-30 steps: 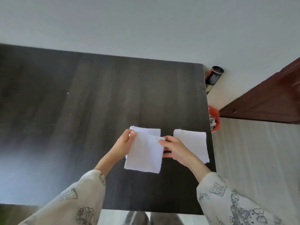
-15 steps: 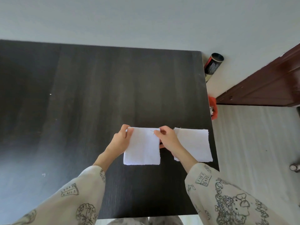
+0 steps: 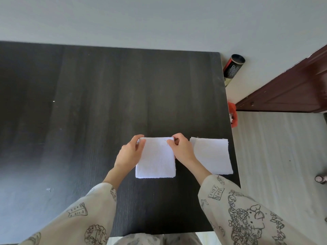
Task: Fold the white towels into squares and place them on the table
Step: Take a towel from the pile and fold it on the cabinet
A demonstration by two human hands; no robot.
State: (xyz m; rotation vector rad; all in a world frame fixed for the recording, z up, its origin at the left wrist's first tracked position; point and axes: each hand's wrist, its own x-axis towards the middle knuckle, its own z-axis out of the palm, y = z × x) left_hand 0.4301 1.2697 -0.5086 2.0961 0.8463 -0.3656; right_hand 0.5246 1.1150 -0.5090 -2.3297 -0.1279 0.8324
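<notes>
we see a dark wood-grain table [image 3: 106, 103] filling most of the frame, pale wall along the top. lower centre of the frame: a folded white towel [image 3: 155, 161] lies flat on the table, roughly square, its near edge toward the bottom of the frame. just right of it, apart by a narrow strip of table, a second folded white towel [image 3: 211, 156] lies flat close to the table's right edge.

left hand [image 3: 128, 154] sits at the centre towel's left side, fingers curled over the upper left corner, thumb on top of the cloth; we read it as pinching that corner. right hand [image 3: 183, 149] sits at the upper right corner of the same towel, thumb and forefinger pinching the top edge, other fingers curled behind it. both hands grip the centre towel; neither touches the second towel, though the right wrist passes just beside its left edge.

both forearms come up from the bottom of the frame in cream sleeves [image 3: 247, 214] printed with dark line drawings.

right of the table, upper right of the frame: a black cylinder with a red stripe [image 3: 233, 67] leaning by the wall, an orange-red object [image 3: 233, 114] partly hidden behind the table edge, a dark red-brown door or cabinet [image 3: 292, 92], and pale flooring [image 3: 274, 147].
</notes>
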